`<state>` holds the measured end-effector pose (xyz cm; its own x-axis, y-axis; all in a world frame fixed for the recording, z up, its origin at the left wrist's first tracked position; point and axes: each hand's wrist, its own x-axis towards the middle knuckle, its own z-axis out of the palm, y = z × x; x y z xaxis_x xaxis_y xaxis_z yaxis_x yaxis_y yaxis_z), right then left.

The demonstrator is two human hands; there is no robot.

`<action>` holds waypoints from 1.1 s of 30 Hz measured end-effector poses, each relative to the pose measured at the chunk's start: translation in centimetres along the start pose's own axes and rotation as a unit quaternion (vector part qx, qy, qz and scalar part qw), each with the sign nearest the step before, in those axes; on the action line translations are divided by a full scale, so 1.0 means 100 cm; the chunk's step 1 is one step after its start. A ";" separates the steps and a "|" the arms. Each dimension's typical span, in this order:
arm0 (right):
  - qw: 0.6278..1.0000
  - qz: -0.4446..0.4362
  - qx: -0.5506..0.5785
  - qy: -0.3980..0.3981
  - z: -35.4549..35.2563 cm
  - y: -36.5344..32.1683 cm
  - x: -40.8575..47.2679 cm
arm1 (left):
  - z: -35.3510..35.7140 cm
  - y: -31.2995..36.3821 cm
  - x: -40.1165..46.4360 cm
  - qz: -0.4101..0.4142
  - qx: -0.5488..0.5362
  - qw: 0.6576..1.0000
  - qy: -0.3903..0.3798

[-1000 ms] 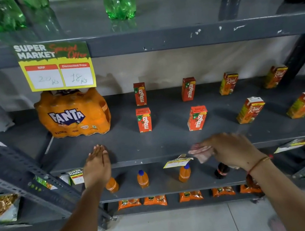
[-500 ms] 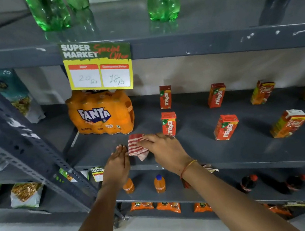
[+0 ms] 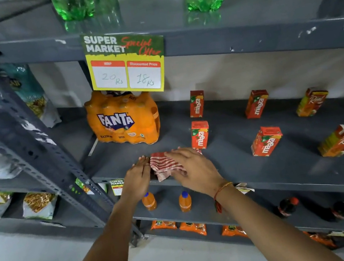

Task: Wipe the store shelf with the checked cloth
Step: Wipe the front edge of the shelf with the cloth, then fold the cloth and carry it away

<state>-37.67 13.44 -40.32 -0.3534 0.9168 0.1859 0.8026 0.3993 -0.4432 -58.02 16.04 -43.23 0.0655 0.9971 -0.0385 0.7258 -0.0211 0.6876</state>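
The grey metal middle shelf point(image 3: 235, 165) is bare along its front strip to the right of the red-and-white checked cloth point(image 3: 165, 165), as far as a tilted red Maaza juice carton point(image 3: 266, 141). Behind the cloth, the orange shrink-wrapped Fanta bottle pack point(image 3: 123, 121) blocks the back left corner, and an upright red Maaza carton point(image 3: 200, 134) stands just beside the cloth's right end. Between those two runs an open lane toward the wall. The slanted grey perforated steel upright point(image 3: 32, 139) closes off the left side.
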 end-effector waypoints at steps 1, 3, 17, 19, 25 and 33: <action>0.999 0.017 0.014 0.040 -0.008 0.003 -0.006 | -0.003 0.002 0.002 -0.019 -0.027 0.999 0.014; 0.991 0.065 0.017 0.115 -0.021 0.010 -0.017 | -0.010 0.006 0.006 -0.045 -0.064 0.996 0.050; 0.951 0.302 0.068 0.024 -0.012 0.027 -0.018 | 0.002 0.041 -0.007 -0.235 -0.094 0.966 0.049; 0.946 0.311 0.096 0.021 -0.009 0.021 -0.019 | 0.005 0.043 -0.012 -0.239 -0.117 0.962 0.058; 0.936 0.332 0.116 0.027 -0.023 0.002 -0.046 | 0.002 0.049 -0.047 -0.227 -0.128 0.963 0.062; 0.916 0.343 0.163 0.133 -0.069 -0.052 -0.114 | -0.024 0.099 -0.130 -0.155 -0.169 0.967 0.110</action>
<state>-34.51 0.93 -34.05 0.3435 0.9380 -0.0468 0.5906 -0.2544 -0.7658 -53.34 3.00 -34.18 -0.2931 0.9442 -0.1505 0.4204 0.2686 0.8666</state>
